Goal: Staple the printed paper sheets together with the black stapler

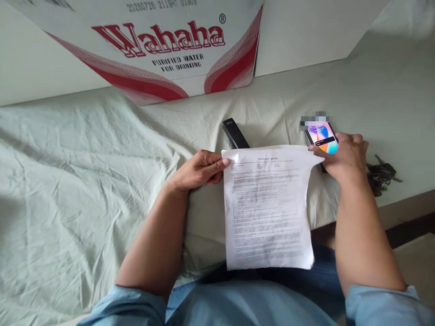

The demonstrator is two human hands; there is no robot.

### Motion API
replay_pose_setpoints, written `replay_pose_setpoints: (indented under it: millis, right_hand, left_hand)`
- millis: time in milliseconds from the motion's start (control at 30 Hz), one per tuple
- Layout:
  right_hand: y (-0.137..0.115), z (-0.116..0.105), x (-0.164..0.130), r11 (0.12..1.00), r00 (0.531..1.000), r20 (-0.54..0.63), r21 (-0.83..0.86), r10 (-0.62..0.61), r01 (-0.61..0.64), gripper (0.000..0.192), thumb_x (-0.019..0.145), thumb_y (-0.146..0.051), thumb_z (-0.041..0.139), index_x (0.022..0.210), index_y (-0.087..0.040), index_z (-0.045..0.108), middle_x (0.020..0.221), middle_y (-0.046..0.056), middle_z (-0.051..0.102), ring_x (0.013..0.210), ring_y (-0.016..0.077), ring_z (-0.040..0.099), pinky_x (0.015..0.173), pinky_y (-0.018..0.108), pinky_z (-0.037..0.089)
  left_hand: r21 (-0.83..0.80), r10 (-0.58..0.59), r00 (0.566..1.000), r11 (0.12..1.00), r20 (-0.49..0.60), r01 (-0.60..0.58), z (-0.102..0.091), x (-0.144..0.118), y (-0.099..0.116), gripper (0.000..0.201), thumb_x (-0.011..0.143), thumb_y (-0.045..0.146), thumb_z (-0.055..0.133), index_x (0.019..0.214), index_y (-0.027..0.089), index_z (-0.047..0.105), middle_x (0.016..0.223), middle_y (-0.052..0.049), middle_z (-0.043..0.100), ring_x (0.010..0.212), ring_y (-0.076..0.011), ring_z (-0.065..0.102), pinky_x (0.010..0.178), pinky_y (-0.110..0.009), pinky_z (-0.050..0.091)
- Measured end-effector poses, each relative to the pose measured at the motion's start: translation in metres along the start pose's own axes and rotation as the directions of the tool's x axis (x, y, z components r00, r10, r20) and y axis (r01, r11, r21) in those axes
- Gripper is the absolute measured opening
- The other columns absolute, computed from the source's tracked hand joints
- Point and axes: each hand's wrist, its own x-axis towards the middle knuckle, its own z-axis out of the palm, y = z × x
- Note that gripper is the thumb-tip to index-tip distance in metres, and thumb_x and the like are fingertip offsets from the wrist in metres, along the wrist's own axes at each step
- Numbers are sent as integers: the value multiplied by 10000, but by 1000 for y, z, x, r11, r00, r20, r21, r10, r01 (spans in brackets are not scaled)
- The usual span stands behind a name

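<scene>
A printed sheet of paper (pixel 268 208), headed "Overleaf Notes", is held up in front of my body. Its lower right edge is wavy and slightly curled. My left hand (pixel 203 170) pinches the upper left corner between thumb and fingers. At the upper right corner, which is pulled out to a point, my right hand (pixel 351 156) grips the sheet with the thumb. Just behind that thumb is a phone (pixel 321 136) with a lit, colourful screen; whether my fingers touch it I cannot tell. A black stapler (pixel 235 132) lies beyond the top edge, its near end hidden by the paper.
A bunch of keys (pixel 383 175) lies right of my right forearm. Against the wall stands a large Wahaha water carton (pixel 180 86). A wrinkled pale green sheet (pixel 95 181) covers the surface, whose front edge runs by my lap.
</scene>
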Motion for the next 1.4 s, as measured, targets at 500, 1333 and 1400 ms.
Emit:
replay_pose_setpoints:
  millis: [500,1333,1400]
  right_hand:
    - [-14,-45,-45,690,601,570,723,-561,-41,592,670,-699,964,1129,-341,857,1078,53,872,1115,373,811,1015,585,676]
    - [-30,-25,-41,831,859,411,556,-305,30,562,864,-756,720,641,-271,541,580,-32,509,562,173,469,540,335,355]
    - [-30,-28,-39,865,850,424,496,-313,71,571,880,-758,680,635,-272,507,577,-32,470,562,167,429,543,332,321]
  left_hand:
    - [-31,-38,999,999,-2,38,1,0,2,574,1040,610,676,665,185,584,496,-9,622,426,-75,487,441,-192,341]
    - [207,-207,972,952,-111,226,20,17,15,195,932,268,653,762,192,711,470,56,543,429,-90,441,486,-219,352]
    - [215,-233,963,942,-132,257,24,18,17,186,923,234,649,745,198,686,531,33,632,422,-89,444,476,-227,361]
